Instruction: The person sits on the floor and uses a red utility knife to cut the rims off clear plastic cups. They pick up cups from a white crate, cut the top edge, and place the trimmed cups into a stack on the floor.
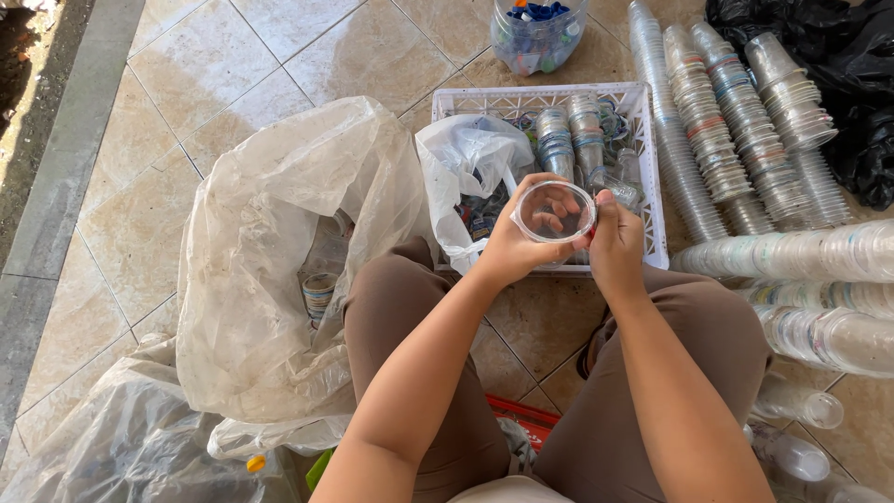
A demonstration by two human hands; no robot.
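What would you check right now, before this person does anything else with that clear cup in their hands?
1. Cup held firmly: the left hand and right hand both grip the clear plastic cup. Ok.
2. Cup empty: fingers show through it. Ok.
3. Rim clean of seal scraps: too small to judge. Cannot tell.
4. Room in the white crate: cup stacks and a bag fill much of it. Cannot tell.
5. Large plastic sack open beside the left knee. Ok.
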